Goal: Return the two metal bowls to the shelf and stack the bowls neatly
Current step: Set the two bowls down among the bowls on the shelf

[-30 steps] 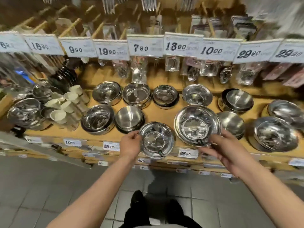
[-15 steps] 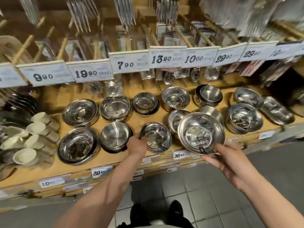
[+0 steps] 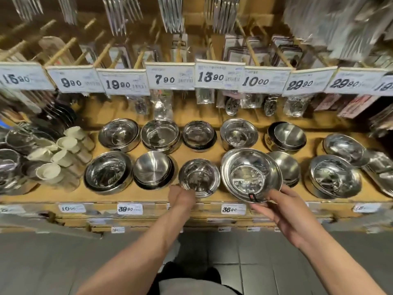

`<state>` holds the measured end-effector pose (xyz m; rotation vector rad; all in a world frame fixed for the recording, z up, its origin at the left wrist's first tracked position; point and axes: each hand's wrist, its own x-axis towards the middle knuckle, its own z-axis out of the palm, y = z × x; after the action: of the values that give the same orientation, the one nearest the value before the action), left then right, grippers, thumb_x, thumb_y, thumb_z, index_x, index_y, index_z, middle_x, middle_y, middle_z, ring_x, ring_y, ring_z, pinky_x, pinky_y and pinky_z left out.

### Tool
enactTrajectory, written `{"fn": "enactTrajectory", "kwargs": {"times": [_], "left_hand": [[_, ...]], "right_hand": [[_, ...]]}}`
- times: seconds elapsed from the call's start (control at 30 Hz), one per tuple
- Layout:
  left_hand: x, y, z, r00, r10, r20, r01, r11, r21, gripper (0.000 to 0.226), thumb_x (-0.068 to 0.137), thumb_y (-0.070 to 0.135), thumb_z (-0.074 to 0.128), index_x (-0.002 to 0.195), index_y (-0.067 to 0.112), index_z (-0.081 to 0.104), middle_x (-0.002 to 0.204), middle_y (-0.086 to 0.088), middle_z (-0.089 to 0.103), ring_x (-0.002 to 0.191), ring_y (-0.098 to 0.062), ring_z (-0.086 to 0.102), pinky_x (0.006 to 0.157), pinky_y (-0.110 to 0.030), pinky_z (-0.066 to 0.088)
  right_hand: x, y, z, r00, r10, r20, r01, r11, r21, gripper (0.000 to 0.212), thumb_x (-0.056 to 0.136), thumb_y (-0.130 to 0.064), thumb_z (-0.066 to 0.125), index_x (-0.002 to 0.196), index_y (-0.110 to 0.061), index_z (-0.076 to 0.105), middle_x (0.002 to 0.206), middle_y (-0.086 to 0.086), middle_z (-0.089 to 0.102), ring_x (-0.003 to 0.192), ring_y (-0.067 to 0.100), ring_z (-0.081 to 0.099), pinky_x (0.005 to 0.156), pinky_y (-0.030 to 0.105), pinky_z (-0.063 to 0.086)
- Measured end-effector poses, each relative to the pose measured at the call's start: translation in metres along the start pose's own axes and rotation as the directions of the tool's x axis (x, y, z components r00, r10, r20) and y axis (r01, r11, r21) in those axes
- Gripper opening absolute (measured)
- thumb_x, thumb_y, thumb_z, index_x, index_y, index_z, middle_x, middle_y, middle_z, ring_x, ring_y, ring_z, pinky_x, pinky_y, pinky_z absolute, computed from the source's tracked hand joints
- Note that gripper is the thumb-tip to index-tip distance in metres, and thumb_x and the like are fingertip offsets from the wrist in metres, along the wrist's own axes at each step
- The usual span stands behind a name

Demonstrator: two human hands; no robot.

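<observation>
My left hand grips the near rim of a small metal bowl, which sits low over the front of the wooden shelf. My right hand holds a larger, wide metal bowl by its near rim, tilted toward me above the shelf, a black-and-red tag on its edge. Whether the small bowl rests on the shelf I cannot tell.
Two rows of stacked metal bowls fill the shelf, among them a stack left of the small bowl and another stack behind the large one. White cups lie at the left. Price cards and hanging cutlery packs overhang the back. Grey floor tiles lie below.
Both hands have carried the bowls forward over the shelf. The small bowl is lower and deeper in the front row; the large bowl stays raised to its right.
</observation>
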<state>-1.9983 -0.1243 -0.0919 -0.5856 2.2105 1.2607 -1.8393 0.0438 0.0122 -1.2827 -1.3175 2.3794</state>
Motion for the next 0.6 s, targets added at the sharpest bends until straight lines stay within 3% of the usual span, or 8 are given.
{"fn": "enactTrajectory", "kwargs": {"times": [0.03,0.1,0.17,0.27,0.33,0.43,0.6], "left_hand": [[0.000,-0.002,0.000,1.000,0.019,-0.013,-0.020,0.999,-0.031,0.014,0.092,0.008,0.065,0.102,0.004,0.056,0.110,-0.015,0.069,0.094,-0.027,0.063,0.084,-0.032,0.052],[0.001,-0.005,-0.003,0.998,0.057,-0.027,-0.060,0.992,-0.107,0.006,0.092,0.009,0.064,0.087,0.009,0.060,0.104,-0.017,0.073,0.092,-0.032,0.069,0.084,-0.039,0.057],[0.004,-0.007,-0.008,0.998,0.054,-0.018,-0.056,0.989,-0.137,0.009,0.093,0.010,0.063,0.098,0.003,0.067,0.106,-0.021,0.074,0.098,-0.038,0.071,0.090,-0.050,0.058],[0.010,-0.008,-0.013,0.999,0.028,-0.043,-0.034,0.987,-0.155,0.019,0.092,0.012,0.065,0.107,0.000,0.068,0.105,-0.020,0.074,0.100,-0.040,0.070,0.092,-0.053,0.056],[0.012,-0.011,-0.017,0.997,0.021,-0.071,-0.035,0.980,-0.196,0.014,0.092,0.013,0.068,0.102,0.005,0.068,0.102,-0.016,0.074,0.098,-0.037,0.071,0.092,-0.051,0.057],[0.014,-0.017,-0.020,0.995,0.044,-0.085,-0.063,0.971,-0.231,0.007,0.093,0.014,0.068,0.096,0.008,0.071,0.098,-0.011,0.075,0.097,-0.032,0.070,0.095,-0.048,0.056],[0.011,-0.030,-0.031,0.995,0.069,-0.068,-0.087,0.951,-0.298,0.020,0.098,0.017,0.057,0.084,0.014,0.071,0.089,-0.012,0.076,0.093,-0.034,0.072,0.091,-0.051,0.058]], "right_hand": [[0.003,-0.001,0.001,1.000,0.004,0.005,-0.004,1.000,-0.008,0.022,0.093,0.011,0.054,0.106,-0.002,0.066,0.096,0.020,0.078,0.074,0.025,0.077,0.057,0.027,0.062],[0.009,-0.002,0.005,0.999,0.015,0.029,-0.014,1.000,-0.025,0.023,0.094,0.010,0.054,0.109,-0.003,0.066,0.098,0.021,0.077,0.076,0.026,0.076,0.058,0.028,0.063],[0.014,-0.001,0.013,0.998,0.028,0.065,-0.026,0.999,-0.039,0.024,0.095,0.009,0.053,0.112,-0.004,0.065,0.090,0.015,0.079,0.073,0.024,0.076,0.058,0.028,0.063],[0.020,0.005,0.031,0.993,0.054,0.109,-0.048,0.998,-0.051,0.024,0.096,0.009,0.053,0.113,-0.007,0.062,0.081,0.010,0.078,0.067,0.023,0.075,0.056,0.027,0.063],[0.024,0.012,0.044,0.989,0.071,0.128,-0.065,0.997,-0.049,0.021,0.096,0.008,0.053,0.110,-0.007,0.062,0.085,0.012,0.079,0.074,0.028,0.074,0.053,0.024,0.061],[0.032,0.026,0.062,0.988,0.094,0.126,-0.087,0.994,-0.060,0.018,0.097,0.007,0.053,0.111,-0.003,0.060,0.105,0.024,0.073,0.086,0.032,0.069,0.055,0.025,0.062],[0.046,0.050,0.087,0.992,0.092,0.089,-0.081,0.990,-0.116,0.020,0.098,0.002,0.056,0.117,-0.003,0.058,0.109,0.020,0.071,0.081,0.024,0.075,0.058,0.026,0.062]]}}
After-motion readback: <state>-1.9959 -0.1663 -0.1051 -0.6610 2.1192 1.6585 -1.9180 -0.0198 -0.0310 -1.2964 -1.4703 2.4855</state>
